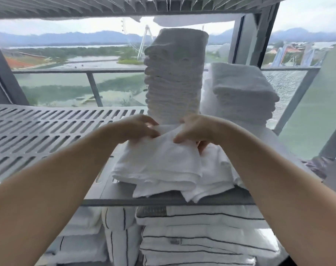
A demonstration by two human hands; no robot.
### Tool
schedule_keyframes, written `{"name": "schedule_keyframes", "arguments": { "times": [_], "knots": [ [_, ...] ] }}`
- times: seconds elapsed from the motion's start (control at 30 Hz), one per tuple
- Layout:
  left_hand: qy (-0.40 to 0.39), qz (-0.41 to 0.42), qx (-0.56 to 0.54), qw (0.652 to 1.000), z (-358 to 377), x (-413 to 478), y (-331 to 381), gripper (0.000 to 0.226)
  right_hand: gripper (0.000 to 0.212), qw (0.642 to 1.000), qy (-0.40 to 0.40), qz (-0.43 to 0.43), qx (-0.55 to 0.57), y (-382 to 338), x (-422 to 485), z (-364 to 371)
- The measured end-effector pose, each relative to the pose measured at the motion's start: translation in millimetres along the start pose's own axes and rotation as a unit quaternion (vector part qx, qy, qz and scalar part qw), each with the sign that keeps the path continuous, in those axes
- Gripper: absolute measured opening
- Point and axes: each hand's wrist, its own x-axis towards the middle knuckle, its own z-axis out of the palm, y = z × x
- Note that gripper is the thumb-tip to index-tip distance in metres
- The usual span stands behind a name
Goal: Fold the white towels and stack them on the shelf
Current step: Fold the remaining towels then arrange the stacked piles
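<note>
A folded white towel point(159, 162) lies on a low pile of white towels point(209, 181) at the front of the slotted grey shelf point(48, 131). My left hand point(136, 127) pinches its far left edge. My right hand point(194, 129) pinches the far right edge, with fingers tucked under the cloth. Just behind my hands rises a tall stack of folded white towels point(174, 73). A shorter stack of white towels point(240, 93) stands to its right.
The left half of the slotted shelf holds nothing. Another shelf point(67, 8) runs overhead. Below the shelf's front bar point(163, 202) lie white towels with dark stripes point(201, 237). Behind the shelf are a railing point(94, 87) and glass onto an outdoor view.
</note>
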Motion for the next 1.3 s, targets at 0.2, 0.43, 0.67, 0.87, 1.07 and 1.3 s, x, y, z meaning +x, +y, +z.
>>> {"name": "schedule_keyframes", "arguments": {
  "times": [0.2, 0.43, 0.67, 0.87, 1.07, 1.3],
  "knots": [
    [-0.037, 0.025, -0.133, 0.99, -39, -22, -38, 0.041, 0.044, 0.978, 0.131, -0.065, 0.146, -51, 6, 31],
    [-0.022, 0.029, -0.278, 0.96, -126, -48, -118, 0.025, 0.041, 0.946, 0.183, -0.128, 0.235, -141, 30, 82],
    [-0.073, -0.013, -0.323, 0.943, -204, -73, -209, 0.03, 0.039, 0.946, 0.145, -0.148, 0.248, -231, 75, 151],
    [0.021, -0.092, -0.333, 0.938, -261, -93, -281, 0.025, 0.033, 0.934, 0.074, -0.193, 0.293, -301, 128, 202],
    [0.134, -0.183, -0.298, 0.927, -310, -125, -321, 0.026, 0.035, 0.92, -0.008, -0.227, 0.319, -368, 175, 241],
    [-0.002, -0.161, -0.344, 0.925, -332, -122, -348, 0.023, 0.014, 0.923, -0.077, -0.184, 0.33, -396, 217, 261]
  ]
}}
